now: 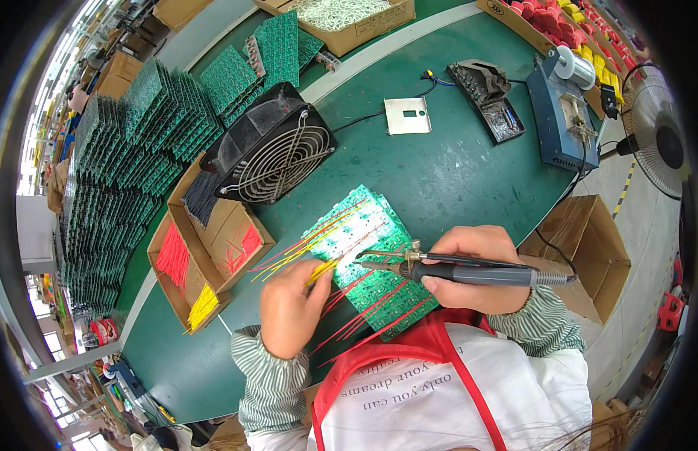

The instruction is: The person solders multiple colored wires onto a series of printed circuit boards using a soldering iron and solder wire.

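Note:
A green circuit board panel (394, 304) lies in front of me, with red wires (375, 304) and yellow wires reaching out over its left edge. My left hand (292, 304) is closed on a few yellow wires (321, 271) at the panel's left side. In my right hand (477, 263) is a soldering iron (477, 273) with a thin metal feed tube fixed along it. Its tip points left, over the middle of the panel, close to the ends of the yellow wires. Whether tip and wire touch, I cannot tell.
A black fan (277, 150) stands beyond the panel, beside a cardboard box (236, 279) of red, yellow and dark wires. Stacked boards (131, 150) rise at the left. A blue solder feeder (556, 120) with a spool sits at the far right, above an open carton (590, 255).

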Demonstrator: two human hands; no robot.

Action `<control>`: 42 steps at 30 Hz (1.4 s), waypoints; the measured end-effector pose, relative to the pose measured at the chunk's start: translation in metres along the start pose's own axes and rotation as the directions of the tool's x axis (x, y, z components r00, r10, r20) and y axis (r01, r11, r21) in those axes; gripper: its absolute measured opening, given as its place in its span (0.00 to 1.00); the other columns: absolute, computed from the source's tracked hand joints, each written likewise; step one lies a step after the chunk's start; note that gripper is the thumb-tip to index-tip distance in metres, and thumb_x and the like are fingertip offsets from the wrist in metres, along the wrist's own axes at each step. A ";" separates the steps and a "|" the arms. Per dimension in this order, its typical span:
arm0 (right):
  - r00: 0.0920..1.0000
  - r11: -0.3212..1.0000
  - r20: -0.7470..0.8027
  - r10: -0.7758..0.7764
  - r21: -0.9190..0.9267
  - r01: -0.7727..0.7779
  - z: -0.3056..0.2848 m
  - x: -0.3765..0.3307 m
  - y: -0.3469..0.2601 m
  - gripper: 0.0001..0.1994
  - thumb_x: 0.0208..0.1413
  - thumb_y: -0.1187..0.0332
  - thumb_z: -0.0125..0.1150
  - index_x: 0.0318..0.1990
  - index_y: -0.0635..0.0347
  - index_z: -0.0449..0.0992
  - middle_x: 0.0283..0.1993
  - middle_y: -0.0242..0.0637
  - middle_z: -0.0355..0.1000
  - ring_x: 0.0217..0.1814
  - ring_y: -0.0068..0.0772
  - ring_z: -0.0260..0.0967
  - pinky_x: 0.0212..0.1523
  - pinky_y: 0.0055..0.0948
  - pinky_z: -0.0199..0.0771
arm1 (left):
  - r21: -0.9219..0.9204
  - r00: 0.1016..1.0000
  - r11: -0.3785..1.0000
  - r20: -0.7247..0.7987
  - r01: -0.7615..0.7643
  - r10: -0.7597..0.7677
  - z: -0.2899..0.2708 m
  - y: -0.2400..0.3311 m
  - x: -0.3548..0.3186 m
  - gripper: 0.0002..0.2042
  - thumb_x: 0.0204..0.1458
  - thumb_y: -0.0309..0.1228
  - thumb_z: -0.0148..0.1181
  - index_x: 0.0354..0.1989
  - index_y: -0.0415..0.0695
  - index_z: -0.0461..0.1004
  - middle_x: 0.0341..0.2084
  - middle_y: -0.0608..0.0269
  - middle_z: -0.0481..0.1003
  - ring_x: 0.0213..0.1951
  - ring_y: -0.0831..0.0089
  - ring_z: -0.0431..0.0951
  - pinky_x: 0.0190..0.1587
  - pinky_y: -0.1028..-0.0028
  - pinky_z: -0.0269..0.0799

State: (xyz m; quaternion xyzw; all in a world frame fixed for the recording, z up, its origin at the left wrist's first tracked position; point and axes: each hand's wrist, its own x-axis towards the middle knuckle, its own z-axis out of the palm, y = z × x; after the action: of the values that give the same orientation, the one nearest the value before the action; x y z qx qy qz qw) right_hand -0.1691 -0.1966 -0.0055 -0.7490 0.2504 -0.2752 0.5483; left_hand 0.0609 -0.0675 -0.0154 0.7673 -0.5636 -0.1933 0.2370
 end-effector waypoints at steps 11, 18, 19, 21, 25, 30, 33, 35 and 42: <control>0.999 0.997 0.022 0.045 0.058 -0.047 0.013 0.012 0.006 0.08 0.42 0.72 0.66 0.29 0.63 0.73 0.21 0.35 0.71 0.20 0.23 0.69 0.22 0.24 0.67 | -0.125 0.997 0.991 0.055 0.055 -0.049 -0.001 -0.011 0.007 0.06 0.46 0.26 0.64 0.28 0.36 0.75 0.23 0.58 0.75 0.24 0.70 0.73 0.30 0.74 0.68; 0.997 0.998 0.041 0.066 0.019 -0.067 0.014 0.015 0.008 0.08 0.42 0.72 0.66 0.28 0.63 0.73 0.21 0.35 0.71 0.20 0.22 0.68 0.22 0.24 0.67 | -0.134 0.998 0.990 0.053 0.050 -0.044 -0.001 -0.012 0.007 0.06 0.45 0.26 0.64 0.28 0.36 0.75 0.24 0.58 0.76 0.26 0.68 0.75 0.31 0.73 0.69; 0.997 0.998 0.035 0.062 0.029 -0.063 0.014 0.015 0.006 0.08 0.42 0.72 0.66 0.28 0.63 0.73 0.20 0.35 0.71 0.20 0.22 0.68 0.22 0.23 0.67 | -0.135 0.998 0.990 0.053 0.051 -0.044 -0.001 -0.012 0.007 0.06 0.45 0.26 0.64 0.28 0.36 0.75 0.24 0.58 0.76 0.26 0.68 0.75 0.31 0.73 0.69; 0.998 0.998 0.029 0.058 0.039 -0.059 0.012 0.014 0.004 0.08 0.42 0.72 0.66 0.28 0.64 0.73 0.20 0.35 0.71 0.20 0.21 0.68 0.22 0.23 0.67 | -0.138 0.996 0.989 0.070 0.056 -0.046 -0.001 -0.012 0.007 0.06 0.45 0.26 0.64 0.29 0.36 0.75 0.24 0.58 0.76 0.27 0.69 0.75 0.32 0.73 0.69; 0.998 0.998 0.012 0.059 0.005 -0.059 0.008 0.012 0.003 0.08 0.41 0.72 0.66 0.28 0.64 0.74 0.20 0.34 0.70 0.20 0.20 0.67 0.21 0.23 0.66 | -0.131 0.995 0.989 0.082 0.072 -0.061 -0.004 -0.011 0.006 0.06 0.46 0.26 0.64 0.30 0.36 0.76 0.24 0.59 0.76 0.26 0.69 0.75 0.32 0.73 0.69; 0.997 0.997 -0.006 0.074 0.003 -0.074 0.000 0.008 0.002 0.08 0.41 0.71 0.66 0.28 0.64 0.74 0.19 0.34 0.70 0.19 0.20 0.67 0.21 0.22 0.65 | 0.320 0.890 0.939 -0.454 0.123 0.039 -0.033 -0.025 0.003 0.06 0.45 0.24 0.65 0.30 0.36 0.76 0.23 0.60 0.73 0.26 0.72 0.71 0.27 0.75 0.65; 0.997 0.997 -0.019 0.077 -0.025 -0.078 -0.004 0.006 0.004 0.08 0.41 0.71 0.66 0.28 0.64 0.74 0.19 0.34 0.70 0.19 0.20 0.66 0.21 0.22 0.65 | 0.279 0.907 0.960 -0.412 0.037 0.085 -0.039 -0.007 0.003 0.06 0.45 0.24 0.65 0.30 0.36 0.76 0.22 0.60 0.72 0.25 0.71 0.72 0.26 0.75 0.64; 0.992 0.992 -0.043 0.122 0.017 -0.121 -0.005 0.005 0.004 0.08 0.41 0.71 0.66 0.27 0.63 0.74 0.19 0.32 0.70 0.19 0.18 0.66 0.21 0.22 0.65 | 0.159 0.966 0.987 -0.253 -0.020 0.060 -0.020 0.006 0.005 0.06 0.45 0.25 0.65 0.30 0.38 0.76 0.24 0.58 0.73 0.26 0.65 0.73 0.28 0.71 0.67; 0.994 0.995 -0.058 0.096 0.005 -0.096 -0.005 0.008 0.005 0.08 0.42 0.71 0.66 0.27 0.63 0.74 0.19 0.31 0.70 0.20 0.16 0.65 0.21 0.21 0.65 | -0.080 0.997 0.994 -0.034 -0.076 0.074 0.012 0.005 0.019 0.06 0.44 0.24 0.65 0.29 0.36 0.76 0.24 0.56 0.74 0.25 0.63 0.73 0.28 0.70 0.67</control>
State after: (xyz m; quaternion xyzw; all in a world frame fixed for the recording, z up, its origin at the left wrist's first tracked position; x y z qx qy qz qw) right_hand -0.1672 -0.2064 -0.0085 -0.7272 0.3017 -0.2703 0.5542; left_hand 0.0556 -0.0884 -0.0227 0.7383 -0.5800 -0.1950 0.2838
